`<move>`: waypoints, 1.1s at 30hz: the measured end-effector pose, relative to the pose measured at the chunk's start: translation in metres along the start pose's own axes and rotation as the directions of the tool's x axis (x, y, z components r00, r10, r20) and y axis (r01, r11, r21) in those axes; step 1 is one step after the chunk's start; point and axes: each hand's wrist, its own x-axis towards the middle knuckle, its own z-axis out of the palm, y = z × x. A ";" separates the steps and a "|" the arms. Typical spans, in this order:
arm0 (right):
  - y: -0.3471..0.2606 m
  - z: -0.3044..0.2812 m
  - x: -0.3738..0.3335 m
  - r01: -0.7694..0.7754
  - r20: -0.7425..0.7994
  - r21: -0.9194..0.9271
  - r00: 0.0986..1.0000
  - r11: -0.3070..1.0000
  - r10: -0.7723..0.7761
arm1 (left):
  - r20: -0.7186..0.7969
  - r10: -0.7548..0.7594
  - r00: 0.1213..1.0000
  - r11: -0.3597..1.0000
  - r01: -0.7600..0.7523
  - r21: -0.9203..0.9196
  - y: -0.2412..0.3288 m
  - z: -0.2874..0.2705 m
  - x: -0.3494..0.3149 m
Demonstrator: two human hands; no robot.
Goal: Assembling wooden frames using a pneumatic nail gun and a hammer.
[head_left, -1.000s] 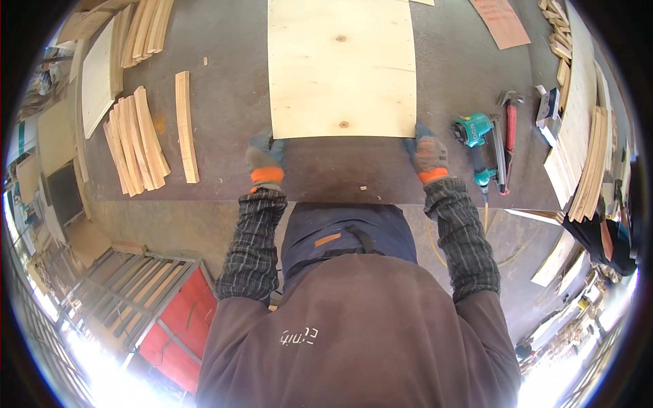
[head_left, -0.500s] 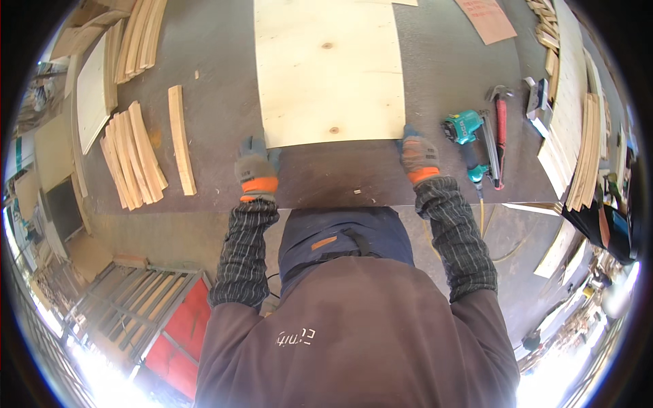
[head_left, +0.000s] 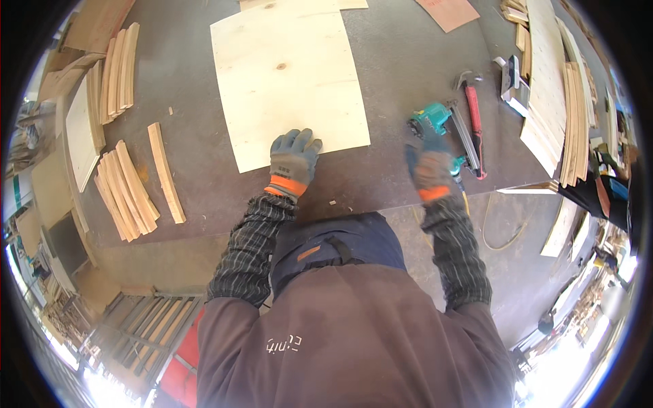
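A pale plywood panel (head_left: 289,88) lies on the dark worktable, turned slightly askew. My left hand (head_left: 292,163), in a grey glove with an orange cuff, rests on its near edge, fingers laid over the surface. My right hand (head_left: 432,170), gloved alike, is over the handle of a teal nail gun (head_left: 430,120). Motion blur smears its fingers, so I cannot tell whether they grip the handle. Beside the gun lies a hammer (head_left: 474,112) with a red and black handle.
Wooden strips (head_left: 126,194) lie in a group at left, with a single strip (head_left: 166,173) beside them. More strips (head_left: 120,71) are stacked farther back. At right are a plywood stack (head_left: 544,129) and a metal tool (head_left: 511,85). The gun's yellow hose (head_left: 486,234) hangs off the table edge.
My left hand has moved from the panel's left corner onto its near edge. My right hand has left the right corner for the nail gun. The panel now sits at a slant.
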 end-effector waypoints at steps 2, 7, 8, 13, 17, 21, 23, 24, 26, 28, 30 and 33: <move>0.032 -0.022 -0.007 0.104 -0.070 -0.277 0.989 0.955 -0.127 | -0.026 0.007 1.000 1.000 -0.007 0.008 0.000 0.000 -0.001; 0.071 -0.015 -0.011 -0.277 0.224 -0.262 0.914 0.924 0.338 | -0.110 0.016 0.994 1.000 -0.018 -0.015 0.001 0.001 0.001; 0.075 -0.012 -0.007 -0.326 0.349 -0.209 0.856 0.922 0.381 | -0.043 0.026 0.999 1.000 -0.025 0.007 0.000 0.001 0.001; 0.066 -0.032 0.005 -0.362 0.345 0.219 0.897 0.906 0.275 | -0.112 0.023 0.993 1.000 -0.022 0.016 0.000 0.007 -0.003; 0.031 -0.080 0.002 -0.649 0.652 0.539 0.725 0.537 0.222 | -0.059 0.013 0.998 0.999 -0.011 0.030 0.001 0.008 -0.006; -0.015 -0.088 -0.009 -0.664 0.710 0.651 0.704 0.368 0.015 | -0.074 0.013 0.997 0.999 -0.010 0.040 0.002 0.008 -0.006; -0.031 -0.077 -0.011 -0.647 0.733 0.646 0.674 0.405 -0.092 | -0.069 0.013 0.997 0.999 -0.010 0.053 0.002 0.008 -0.006; -0.036 -0.072 -0.011 -0.639 0.721 0.649 0.690 0.413 -0.067 | -0.064 0.012 0.998 0.999 -0.009 0.052 0.002 0.008 -0.006; -0.042 -0.064 -0.009 -0.674 0.750 0.632 0.656 0.382 -0.084 | -0.062 -0.002 0.998 0.998 0.005 0.057 0.002 0.007 -0.006; -0.044 -0.062 -0.007 -0.648 0.732 0.640 0.678 0.413 -0.071 | -0.092 -0.032 0.995 0.998 0.036 0.044 0.003 0.007 -0.006; -0.045 -0.064 -0.005 -0.637 0.732 0.635 0.678 0.437 -0.075 | -0.060 -0.023 0.998 0.998 0.026 0.051 0.004 0.006 -0.007; -0.045 -0.069 -0.001 -0.656 0.758 0.607 0.647 0.449 -0.080 | -0.066 -0.027 0.997 0.999 0.030 0.041 0.004 0.007 -0.006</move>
